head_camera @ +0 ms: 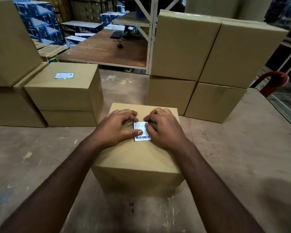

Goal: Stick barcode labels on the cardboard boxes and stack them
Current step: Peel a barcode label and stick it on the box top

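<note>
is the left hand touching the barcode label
Touching. The head view shows the left hand with its thumb pressed flat on the barcode label on top of the cardboard box.

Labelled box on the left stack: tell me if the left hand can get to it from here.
Probably yes: the left hand presses the label, and only open floor lies between it and the labelled box.
</note>
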`<state>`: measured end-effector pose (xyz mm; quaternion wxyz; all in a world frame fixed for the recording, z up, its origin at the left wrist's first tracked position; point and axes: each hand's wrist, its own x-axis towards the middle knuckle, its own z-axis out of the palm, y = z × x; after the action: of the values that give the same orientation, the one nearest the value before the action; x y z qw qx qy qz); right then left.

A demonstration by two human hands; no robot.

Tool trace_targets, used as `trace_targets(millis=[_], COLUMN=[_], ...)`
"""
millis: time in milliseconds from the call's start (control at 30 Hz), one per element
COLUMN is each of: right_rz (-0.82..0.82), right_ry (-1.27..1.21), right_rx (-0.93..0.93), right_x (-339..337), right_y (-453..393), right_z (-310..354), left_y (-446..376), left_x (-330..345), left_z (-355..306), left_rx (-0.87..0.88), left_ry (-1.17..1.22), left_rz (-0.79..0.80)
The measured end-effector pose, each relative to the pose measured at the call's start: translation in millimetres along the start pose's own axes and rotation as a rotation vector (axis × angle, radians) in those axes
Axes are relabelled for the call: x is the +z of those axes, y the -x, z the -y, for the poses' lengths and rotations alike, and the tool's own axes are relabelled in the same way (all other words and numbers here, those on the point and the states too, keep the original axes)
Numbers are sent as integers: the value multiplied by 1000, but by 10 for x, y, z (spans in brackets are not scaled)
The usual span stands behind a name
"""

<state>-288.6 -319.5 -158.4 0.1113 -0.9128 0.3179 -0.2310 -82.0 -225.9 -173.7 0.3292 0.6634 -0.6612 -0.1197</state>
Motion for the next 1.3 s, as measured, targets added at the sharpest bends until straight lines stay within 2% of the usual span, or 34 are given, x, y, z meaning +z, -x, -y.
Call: trace_targets(millis=[633, 833, 1100, 1300], right_rz=[19, -31, -45, -82], right_ry=[-34, -106, -174, -227], right_rx=[-10, -13, -6, 77], right_x=[12, 24, 4, 5], right_y=[8, 20, 32, 31], right_z=[-8, -9, -17, -32], left_y=[37, 68, 68, 73], left_x=[-4, -16, -29, -31], left_z=[39, 6, -19, -44], left_rx=[-18, -39, -56, -88], left_ry=[53, 188, 141, 226], left_rz=[-8, -39, -34, -59])
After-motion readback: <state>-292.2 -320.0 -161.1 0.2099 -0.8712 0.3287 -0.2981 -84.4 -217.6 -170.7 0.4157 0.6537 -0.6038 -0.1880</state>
